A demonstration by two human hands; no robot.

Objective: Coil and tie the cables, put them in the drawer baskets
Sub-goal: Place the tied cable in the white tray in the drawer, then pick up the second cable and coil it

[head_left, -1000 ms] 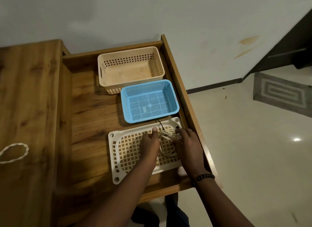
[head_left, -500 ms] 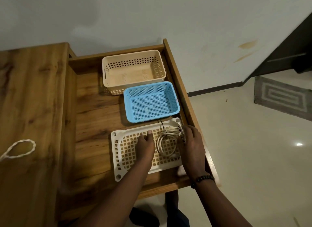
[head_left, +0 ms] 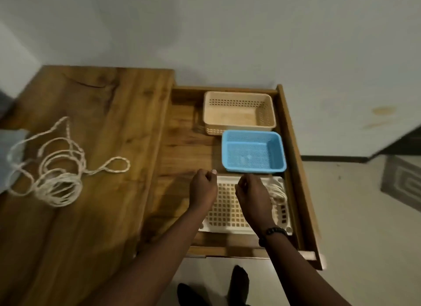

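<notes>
Open wooden drawer (head_left: 293, 146): one coiled cable (head_left: 276, 190) lies in white basket (head_left: 227, 214); both hands, left (head_left: 203, 187) and right (head_left: 251, 191), loosely curled, empty; loose cable (head_left: 57, 169) on desktop (head_left: 102, 114) wants tight, even loops before tying.

Grained wood drawer (head_left: 293, 132); perforated plastic baskets (head_left: 252, 153).

A white coiled cable (head_left: 277, 193) lies in the white tray (head_left: 227, 214) at the lower right of the drawer (head_left: 182, 150), near the tray's right edge. Above the tray sits a small blue basket (head_left: 253, 154), and above that a bigger cream basket (head_left: 238, 112); both hold nothing. On the left of the frame a long white cable (head_left: 51, 169) lies loose on the wooden top (head_left: 91, 114), partly looped, one end stretching toward the drawer.
</notes>
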